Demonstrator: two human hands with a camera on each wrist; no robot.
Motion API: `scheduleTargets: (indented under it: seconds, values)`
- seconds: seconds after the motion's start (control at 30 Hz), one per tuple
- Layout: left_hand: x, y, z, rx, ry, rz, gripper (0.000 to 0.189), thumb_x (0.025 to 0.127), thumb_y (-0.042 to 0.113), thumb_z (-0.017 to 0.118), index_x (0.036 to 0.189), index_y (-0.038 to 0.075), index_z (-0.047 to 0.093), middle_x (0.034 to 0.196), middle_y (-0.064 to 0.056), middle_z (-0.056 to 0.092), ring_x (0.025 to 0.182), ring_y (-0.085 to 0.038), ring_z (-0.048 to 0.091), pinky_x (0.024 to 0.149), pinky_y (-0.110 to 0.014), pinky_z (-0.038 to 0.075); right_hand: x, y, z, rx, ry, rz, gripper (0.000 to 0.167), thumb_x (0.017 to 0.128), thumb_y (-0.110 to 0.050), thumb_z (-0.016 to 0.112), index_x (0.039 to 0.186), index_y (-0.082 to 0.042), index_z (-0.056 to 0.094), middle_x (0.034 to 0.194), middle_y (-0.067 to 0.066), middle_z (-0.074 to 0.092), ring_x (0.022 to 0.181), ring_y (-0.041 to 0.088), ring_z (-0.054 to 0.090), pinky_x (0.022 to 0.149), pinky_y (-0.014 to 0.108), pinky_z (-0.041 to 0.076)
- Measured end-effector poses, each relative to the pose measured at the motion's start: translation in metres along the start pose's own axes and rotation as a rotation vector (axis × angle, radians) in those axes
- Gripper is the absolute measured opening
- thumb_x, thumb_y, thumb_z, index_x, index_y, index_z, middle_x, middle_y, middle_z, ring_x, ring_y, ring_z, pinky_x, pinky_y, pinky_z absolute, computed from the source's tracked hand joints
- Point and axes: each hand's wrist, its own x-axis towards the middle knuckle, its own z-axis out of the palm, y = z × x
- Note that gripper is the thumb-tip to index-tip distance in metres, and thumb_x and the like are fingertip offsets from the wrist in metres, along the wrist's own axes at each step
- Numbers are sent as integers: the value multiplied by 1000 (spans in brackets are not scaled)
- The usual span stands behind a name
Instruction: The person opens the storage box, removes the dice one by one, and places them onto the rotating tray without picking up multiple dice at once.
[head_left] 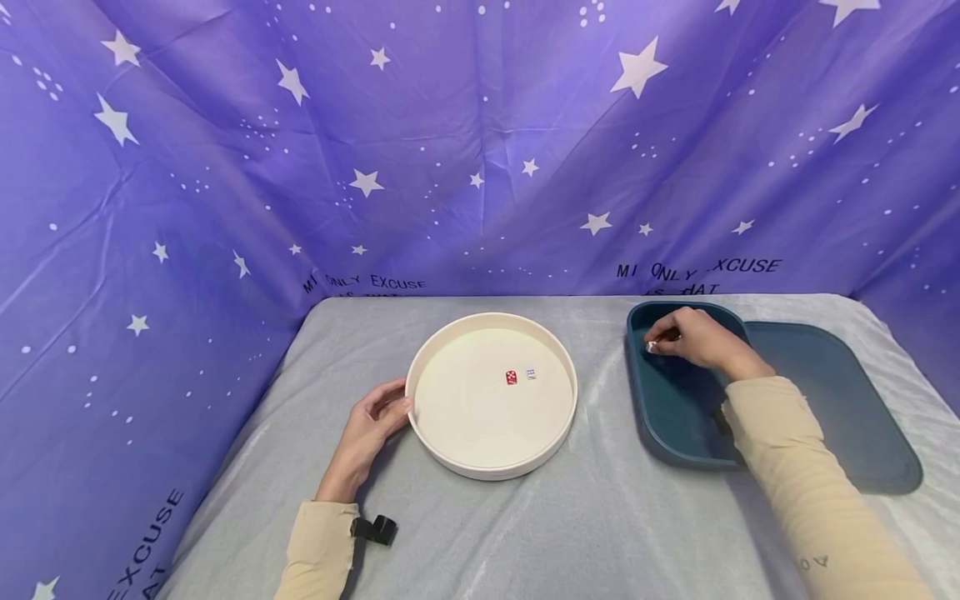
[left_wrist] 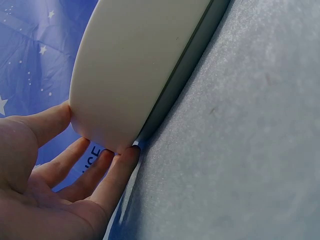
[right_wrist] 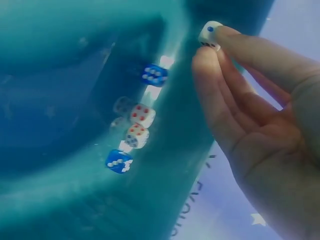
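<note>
My right hand (head_left: 693,336) pinches a white die (right_wrist: 211,35) between thumb and fingertips, over the far left part of a dark teal bin (head_left: 678,408). Inside that bin, in the right wrist view, lie two blue dice, one (right_wrist: 154,75) apart from the other (right_wrist: 119,161), with a white die (right_wrist: 143,115) and another white die (right_wrist: 137,136) between them. At the left, my left hand (head_left: 375,421) touches the outer wall of a round cream tray (head_left: 491,465) with thumb and fingertips. A red die (head_left: 512,377) and a white die (head_left: 531,374) rest on the tray's floor.
A flat teal lid (head_left: 832,400) lies to the right of the bin, partly behind the right forearm. Grey cloth (head_left: 600,517) covers the table. A purple star-patterned curtain (head_left: 480,150) hangs behind and along the sides.
</note>
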Motion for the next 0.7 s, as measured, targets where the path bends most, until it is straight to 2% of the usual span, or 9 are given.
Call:
scheduleTargets:
  seconds: [0.4, 0.7]
  values:
    - [0, -1, 0, 24, -2, -6, 50, 95, 12, 68, 140, 0, 51, 140, -22, 53, 113, -13, 62, 95, -22, 55, -3, -25, -8, 2, 68, -84, 16, 92, -3, 68, 105, 2, 74, 99, 14, 73, 86, 25, 68, 69, 37, 59]
    - [1, -1, 1, 13, -1, -3, 48, 95, 9, 67, 140, -1, 51, 139, -23, 53, 111, -12, 63, 94, -23, 56, -3, -40, -11, 8, 99, -100, 16, 92, -3, 68, 106, 0, 75, 103, 15, 72, 92, 28, 68, 76, 42, 60]
